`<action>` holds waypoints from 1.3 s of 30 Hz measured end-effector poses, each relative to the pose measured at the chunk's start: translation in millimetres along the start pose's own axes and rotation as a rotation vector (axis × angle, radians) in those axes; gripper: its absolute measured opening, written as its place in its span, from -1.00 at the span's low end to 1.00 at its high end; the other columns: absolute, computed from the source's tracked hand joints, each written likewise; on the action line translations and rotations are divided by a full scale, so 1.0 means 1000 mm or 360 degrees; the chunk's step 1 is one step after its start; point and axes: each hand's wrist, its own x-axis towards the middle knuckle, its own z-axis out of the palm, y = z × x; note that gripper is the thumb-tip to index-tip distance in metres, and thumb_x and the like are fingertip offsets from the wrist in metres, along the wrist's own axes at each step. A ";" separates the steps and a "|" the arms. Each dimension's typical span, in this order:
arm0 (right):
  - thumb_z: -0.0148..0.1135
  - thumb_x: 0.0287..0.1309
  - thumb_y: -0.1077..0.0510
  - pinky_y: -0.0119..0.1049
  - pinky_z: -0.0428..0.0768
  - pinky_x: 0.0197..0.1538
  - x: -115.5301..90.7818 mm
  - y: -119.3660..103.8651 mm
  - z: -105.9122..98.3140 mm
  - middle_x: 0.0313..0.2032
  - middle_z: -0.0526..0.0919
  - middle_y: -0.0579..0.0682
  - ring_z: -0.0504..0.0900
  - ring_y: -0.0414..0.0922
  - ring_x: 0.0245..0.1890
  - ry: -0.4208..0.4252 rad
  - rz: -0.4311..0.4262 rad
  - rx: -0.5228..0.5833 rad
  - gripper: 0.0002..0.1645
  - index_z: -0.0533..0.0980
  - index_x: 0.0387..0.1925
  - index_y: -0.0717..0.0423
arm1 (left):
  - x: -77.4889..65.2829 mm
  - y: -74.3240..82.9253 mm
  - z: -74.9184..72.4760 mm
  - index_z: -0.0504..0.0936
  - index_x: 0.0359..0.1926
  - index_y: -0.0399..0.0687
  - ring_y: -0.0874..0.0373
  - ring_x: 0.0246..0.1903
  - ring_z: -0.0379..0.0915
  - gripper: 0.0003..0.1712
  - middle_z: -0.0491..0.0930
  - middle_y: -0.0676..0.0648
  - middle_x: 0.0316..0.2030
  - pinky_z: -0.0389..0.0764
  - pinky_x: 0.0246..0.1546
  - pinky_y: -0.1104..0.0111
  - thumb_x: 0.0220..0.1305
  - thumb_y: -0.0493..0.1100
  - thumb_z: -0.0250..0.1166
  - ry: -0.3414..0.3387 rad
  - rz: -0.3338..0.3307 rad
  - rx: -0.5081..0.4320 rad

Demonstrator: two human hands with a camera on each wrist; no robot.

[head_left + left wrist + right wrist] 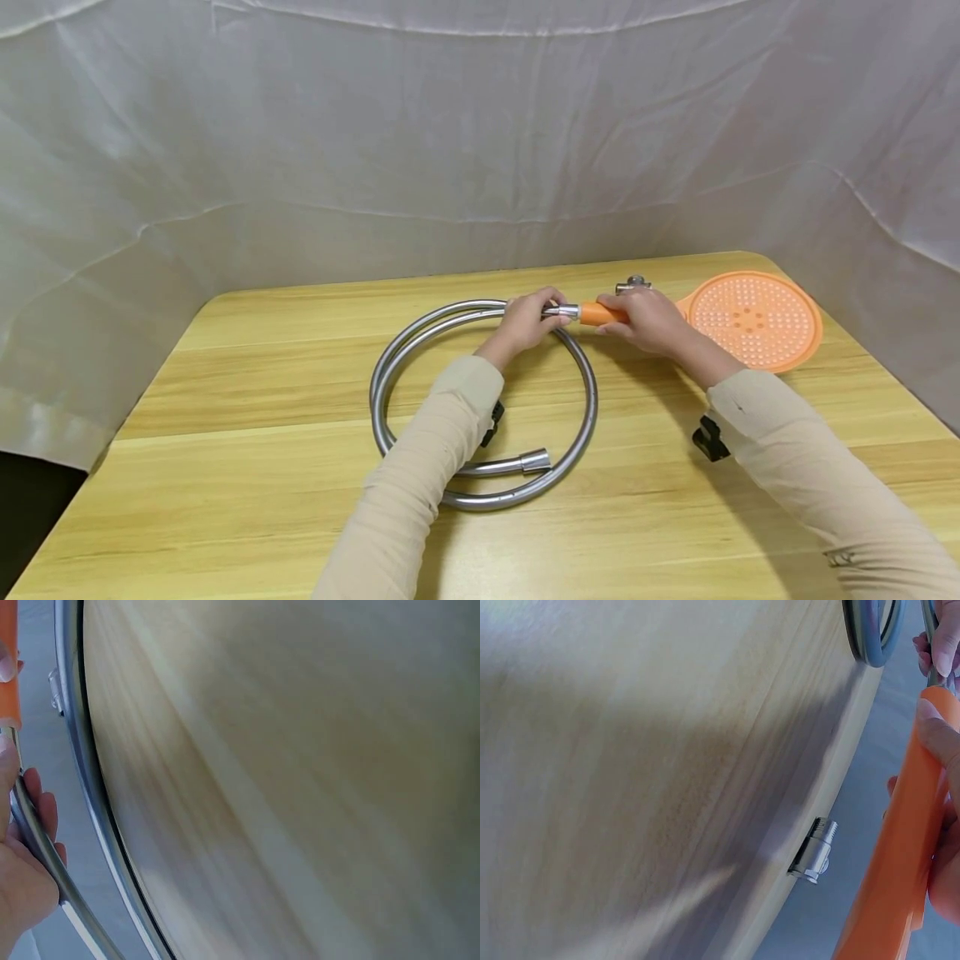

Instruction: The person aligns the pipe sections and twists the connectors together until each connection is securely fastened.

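My right hand (651, 321) grips the handle of an orange shower head (756, 321), whose round nozzle face lies to the right of the hand. With my left hand (527, 319) I pinch the metal end fitting (567, 311) of a silver shower hose (590, 400), right where it meets the handle's end. In the left wrist view the hose (56, 862) runs through the curled left fingers. The orange handle (900, 847) fills the right side of the right wrist view. Whether the fitting is screwed on cannot be told.
A small chrome connector (634, 284) stands on the wooden table (247, 483) behind my right hand. The hose lies in loops under my left forearm, its other end fitting (535, 461) near the middle. White cloth (465, 125) hangs around the back and sides.
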 end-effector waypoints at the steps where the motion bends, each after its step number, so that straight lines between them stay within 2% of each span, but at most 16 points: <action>1: 0.37 -0.02 0.07 -0.19 0.37 -0.34 0.000 0.000 0.000 -0.49 0.56 0.05 0.39 -0.06 -0.48 0.0004 -0.0003 -0.0001 -0.56 0.57 -0.10 0.20 | 0.000 0.000 0.000 0.49 0.02 0.03 0.12 -0.20 0.51 -0.64 0.65 -0.01 -0.16 0.24 -0.07 0.32 0.24 0.02 0.18 -0.0004 0.0000 -0.0007; 5: 0.38 -0.03 0.07 -0.19 0.37 -0.35 0.000 0.002 0.001 -0.49 0.57 0.07 0.40 -0.06 -0.48 0.0028 -0.0016 -0.0005 -0.56 0.57 -0.10 0.21 | 0.002 0.000 0.000 0.48 0.14 -0.02 0.12 -0.01 0.51 -0.55 0.61 -0.03 0.01 0.27 0.02 0.29 0.29 0.03 0.13 -0.0030 0.0012 0.0010; 8: 0.39 -0.04 0.07 -0.19 0.37 -0.36 0.000 0.003 0.002 -0.49 0.56 0.06 0.39 -0.06 -0.49 0.0044 -0.0026 -0.0003 -0.57 0.57 -0.12 0.21 | 0.003 0.000 0.001 0.52 0.13 -0.05 0.12 0.07 0.47 -0.57 0.57 -0.03 0.07 0.28 0.06 0.27 0.34 0.03 0.07 -0.0048 0.0024 0.0044; 16: 0.37 -0.02 0.06 -0.19 0.38 -0.36 0.000 0.003 0.002 -0.48 0.56 0.07 0.40 -0.06 -0.48 0.0022 -0.0010 -0.0005 -0.55 0.57 -0.09 0.20 | 0.004 0.002 0.001 0.60 -0.01 -0.03 0.15 -0.11 0.53 -0.64 0.65 0.01 -0.10 0.29 -0.02 0.31 0.31 0.03 0.10 -0.0005 -0.0013 0.0044; 30: 0.36 0.00 0.06 -0.18 0.37 -0.36 0.001 0.005 0.000 -0.50 0.54 0.06 0.40 -0.05 -0.48 0.0001 -0.0016 -0.0007 -0.55 0.56 -0.08 0.21 | 0.004 0.000 0.002 0.53 -0.05 -0.01 0.12 -0.15 0.54 -0.70 0.67 -0.01 -0.19 0.26 0.03 0.28 0.23 -0.02 0.21 0.0059 0.0022 -0.0047; 34: 0.36 0.00 0.07 -0.17 0.38 -0.35 0.001 0.006 -0.001 -0.49 0.56 0.08 0.40 -0.05 -0.48 0.0001 -0.0022 -0.0008 -0.54 0.56 -0.07 0.22 | 0.005 0.000 0.002 0.53 0.02 0.00 0.10 -0.13 0.54 -0.64 0.66 -0.02 -0.16 0.26 0.03 0.28 0.23 -0.01 0.21 0.0050 0.0038 -0.0065; 39: 0.36 -0.01 0.07 -0.17 0.39 -0.35 0.001 0.007 -0.001 -0.50 0.56 0.07 0.40 -0.06 -0.49 -0.0007 -0.0025 -0.0016 -0.54 0.56 -0.07 0.23 | 0.007 0.000 0.003 0.57 0.05 -0.04 0.12 -0.01 0.51 -0.63 0.62 -0.03 -0.02 0.29 0.04 0.28 0.29 -0.01 0.13 -0.0006 0.0062 0.0007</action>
